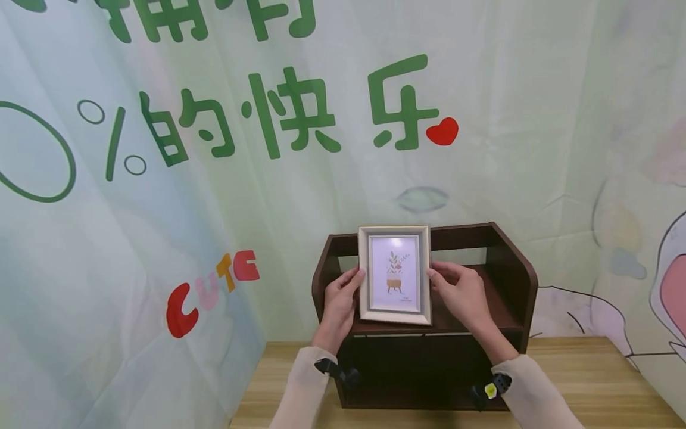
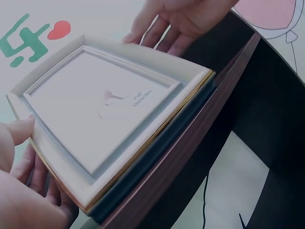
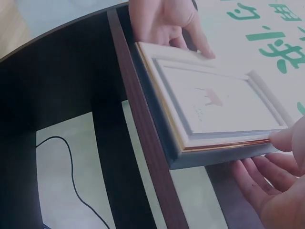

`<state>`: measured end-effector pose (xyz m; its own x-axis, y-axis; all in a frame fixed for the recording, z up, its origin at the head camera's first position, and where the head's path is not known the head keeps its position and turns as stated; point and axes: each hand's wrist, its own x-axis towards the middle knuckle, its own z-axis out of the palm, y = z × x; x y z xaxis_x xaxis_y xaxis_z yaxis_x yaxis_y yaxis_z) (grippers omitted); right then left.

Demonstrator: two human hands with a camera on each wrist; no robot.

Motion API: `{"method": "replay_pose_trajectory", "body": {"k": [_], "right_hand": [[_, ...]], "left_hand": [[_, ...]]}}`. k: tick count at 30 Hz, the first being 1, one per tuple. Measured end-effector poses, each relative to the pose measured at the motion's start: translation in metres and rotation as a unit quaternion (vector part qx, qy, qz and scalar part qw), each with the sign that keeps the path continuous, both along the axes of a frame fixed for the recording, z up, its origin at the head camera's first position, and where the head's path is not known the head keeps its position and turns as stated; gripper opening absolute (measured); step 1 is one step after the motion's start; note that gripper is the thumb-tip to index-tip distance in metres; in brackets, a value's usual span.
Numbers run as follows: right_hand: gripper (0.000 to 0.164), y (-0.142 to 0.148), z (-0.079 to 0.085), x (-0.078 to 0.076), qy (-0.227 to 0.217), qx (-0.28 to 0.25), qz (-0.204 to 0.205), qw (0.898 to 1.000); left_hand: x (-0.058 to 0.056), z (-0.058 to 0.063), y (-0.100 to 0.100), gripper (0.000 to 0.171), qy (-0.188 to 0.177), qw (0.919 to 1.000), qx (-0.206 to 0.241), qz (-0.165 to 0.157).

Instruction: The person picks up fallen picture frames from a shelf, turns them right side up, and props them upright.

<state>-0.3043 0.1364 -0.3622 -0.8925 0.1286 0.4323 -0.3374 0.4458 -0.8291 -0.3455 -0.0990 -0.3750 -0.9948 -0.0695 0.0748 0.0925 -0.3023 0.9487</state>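
A cream picture frame (image 1: 395, 317) with a plant print is held upright at the upper shelf of a dark brown rack (image 1: 509, 280). My left hand (image 1: 339, 301) grips its left side, the thumb on the front border and the fingers behind. On the opposite side my right hand (image 1: 465, 298) pinches the border the same way. In the left wrist view the picture frame (image 2: 147, 138) shows a gold edge and a dark side, close to the shelf board's front edge. Whether its bottom touches the board I cannot tell.
The rack stands on a wood-grain table (image 1: 584, 363) against a printed cloth backdrop (image 1: 300, 196). Its lower compartment (image 1: 418, 369) is dark. A thin black cable (image 3: 71, 167) shows through the rack's opening in the right wrist view.
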Motion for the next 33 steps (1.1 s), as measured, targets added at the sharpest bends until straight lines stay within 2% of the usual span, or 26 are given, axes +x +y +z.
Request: {"method": "replay_pose_trajectory", "body": {"k": [8, 25, 29, 31, 33], "right_hand": [[0.043, -0.002, -0.002, -0.013, -0.009, -0.022, 0.003, 1.0], [0.043, -0.003, -0.001, -0.016, -0.012, -0.018, 0.004, 1.0], [0.05, 0.0, -0.001, -0.01, -0.01, 0.013, -0.003, 1.0], [0.058, 0.005, -0.001, -0.003, -0.007, 0.036, -0.009, 0.999], [0.065, 0.009, 0.001, 0.004, -0.004, 0.054, -0.016, 0.998]], "left_hand": [[0.001, -0.002, -0.001, 0.056, 0.007, 0.9999, 0.01, 0.005], [0.003, -0.001, -0.001, 0.054, 0.007, 0.9998, 0.0, 0.016], [0.009, 0.001, -0.001, 0.051, 0.024, 0.9956, -0.073, 0.053], [0.017, 0.004, -0.002, 0.05, 0.041, 0.9863, -0.14, 0.077], [0.027, 0.01, -0.003, 0.049, 0.059, 0.9712, -0.212, 0.093]]}}
